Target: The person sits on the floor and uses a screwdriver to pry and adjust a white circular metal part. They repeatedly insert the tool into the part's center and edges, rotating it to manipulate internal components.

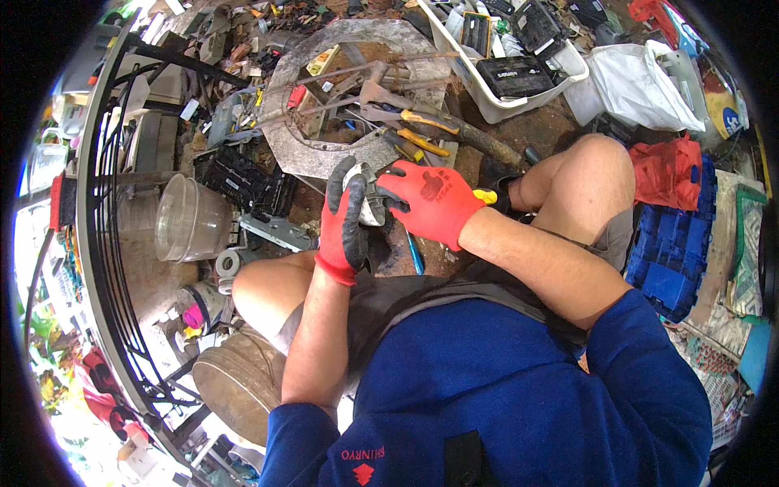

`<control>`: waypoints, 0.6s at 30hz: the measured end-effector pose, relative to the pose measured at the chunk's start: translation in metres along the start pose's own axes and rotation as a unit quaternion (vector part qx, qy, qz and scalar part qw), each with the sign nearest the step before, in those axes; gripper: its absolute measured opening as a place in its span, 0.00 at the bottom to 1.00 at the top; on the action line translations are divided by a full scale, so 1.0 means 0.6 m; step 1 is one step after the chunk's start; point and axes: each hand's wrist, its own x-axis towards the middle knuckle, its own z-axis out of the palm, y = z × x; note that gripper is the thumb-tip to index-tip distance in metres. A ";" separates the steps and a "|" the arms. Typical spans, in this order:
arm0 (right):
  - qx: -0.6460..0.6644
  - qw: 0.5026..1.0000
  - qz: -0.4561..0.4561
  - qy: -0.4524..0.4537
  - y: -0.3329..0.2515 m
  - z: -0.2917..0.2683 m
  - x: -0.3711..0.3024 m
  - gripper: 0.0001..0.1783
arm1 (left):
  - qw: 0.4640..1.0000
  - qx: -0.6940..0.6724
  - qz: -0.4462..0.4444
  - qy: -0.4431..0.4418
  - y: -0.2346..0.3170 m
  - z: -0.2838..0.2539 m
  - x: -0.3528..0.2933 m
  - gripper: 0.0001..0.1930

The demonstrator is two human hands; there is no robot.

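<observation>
Both my hands wear red gloves with dark grey palms and fingers. My left hand [342, 219] is closed around a pale grey, curved piece [372, 209], held up in front of my lap; its kind I cannot make out. My right hand [430, 199] reaches across to it from the right, fingers curled against its edge. Whether those fingers pinch anything smaller is hidden. Just beyond the hands lie pliers with orange-yellow handles [426, 123] and a hatchet-like tool with a wooden handle [479, 142]. Below the right hand rests a thin blue-handled tool [415, 253].
An octagonal grey slab [284, 134] stands ahead. At the far right is a white bin [495, 114] of dark electronic parts, with a white bag [633, 85] beside it. Left are a clear plastic tub [191, 219] and a black metal rack [101, 268]. A blue crate [669, 243] sits at right.
</observation>
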 end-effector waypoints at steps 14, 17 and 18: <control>0.032 0.999 0.021 0.024 0.008 0.004 0.007 0.25 | 0.999 -0.009 -0.025 -0.039 -0.028 -0.021 0.007 0.21; 0.032 0.999 0.036 0.006 0.001 -0.001 0.010 0.28 | 0.998 -0.008 -0.019 -0.051 -0.018 -0.016 0.003 0.21; 0.043 0.998 0.034 0.009 0.002 0.001 0.010 0.27 | 0.999 -0.010 -0.020 -0.037 -0.023 -0.017 0.006 0.21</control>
